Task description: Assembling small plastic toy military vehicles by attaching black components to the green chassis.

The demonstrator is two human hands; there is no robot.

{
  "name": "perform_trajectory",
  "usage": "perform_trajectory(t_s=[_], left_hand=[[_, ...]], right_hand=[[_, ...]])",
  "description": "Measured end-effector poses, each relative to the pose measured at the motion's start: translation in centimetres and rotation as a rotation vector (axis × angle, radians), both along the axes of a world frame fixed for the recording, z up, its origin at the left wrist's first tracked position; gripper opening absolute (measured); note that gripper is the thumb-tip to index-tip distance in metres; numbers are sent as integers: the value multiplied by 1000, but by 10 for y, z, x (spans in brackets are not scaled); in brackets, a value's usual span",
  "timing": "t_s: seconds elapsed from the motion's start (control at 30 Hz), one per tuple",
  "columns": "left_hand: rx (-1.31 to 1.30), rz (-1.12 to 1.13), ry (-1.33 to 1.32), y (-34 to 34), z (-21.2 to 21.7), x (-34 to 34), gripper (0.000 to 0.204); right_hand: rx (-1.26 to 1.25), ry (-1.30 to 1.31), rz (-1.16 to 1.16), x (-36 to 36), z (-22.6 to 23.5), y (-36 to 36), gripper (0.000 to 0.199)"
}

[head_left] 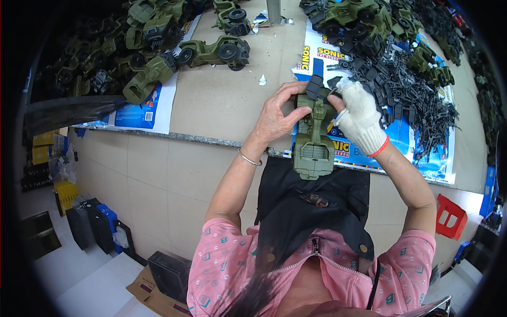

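An olive-green toy jeep [312, 156] lies with its near end over the table's front edge, close to my black apron. My left hand [279, 113], bare with a bangle at the wrist, grips the jeep's left side, thumb across the top. Against the jeep's far end is a dark grey plastic part [315, 86], next to my left fingertips. My right hand [360, 113] wears a white knit glove with thumb tip bare. Its thumb and fingers close together at the jeep's far right corner; what they pinch is mostly hidden.
Many small dark grey plastic parts [417, 113] are heaped to the right on printed blue sheets [441, 168]. Green toy jeeps [215, 52] pile up at far left and far right. A metal post [273, 11] stands at the back. A red plastic piece [450, 216] is low at right.
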State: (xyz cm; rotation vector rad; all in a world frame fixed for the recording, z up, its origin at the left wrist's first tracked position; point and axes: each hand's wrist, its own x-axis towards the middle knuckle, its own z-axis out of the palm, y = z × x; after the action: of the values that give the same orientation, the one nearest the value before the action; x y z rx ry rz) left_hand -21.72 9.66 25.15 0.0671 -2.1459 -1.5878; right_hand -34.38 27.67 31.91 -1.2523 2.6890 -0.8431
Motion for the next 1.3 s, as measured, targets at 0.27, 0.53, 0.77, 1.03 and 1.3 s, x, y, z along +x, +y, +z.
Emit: perform_trajectory(t_s=[0.27, 0.53, 0.77, 1.03, 1.3], left_hand=[[80, -4, 7, 3, -10, -4, 61], [-565, -140, -72, -10, 38, 8, 85], [-508, -137, -181, -2, 32, 4, 78], [-494, -16, -148, 8, 18, -2, 72], [-456, 218, 39, 37, 0, 8, 70]], right_hand=[[128, 520, 415, -19, 14, 2, 25], [-128, -528, 34, -10, 0, 10, 48], [-137, 195, -209, 27, -23, 145, 22], [483, 443, -281, -41, -12, 309, 25], [-126, -45, -436, -26, -4, 247, 29]])
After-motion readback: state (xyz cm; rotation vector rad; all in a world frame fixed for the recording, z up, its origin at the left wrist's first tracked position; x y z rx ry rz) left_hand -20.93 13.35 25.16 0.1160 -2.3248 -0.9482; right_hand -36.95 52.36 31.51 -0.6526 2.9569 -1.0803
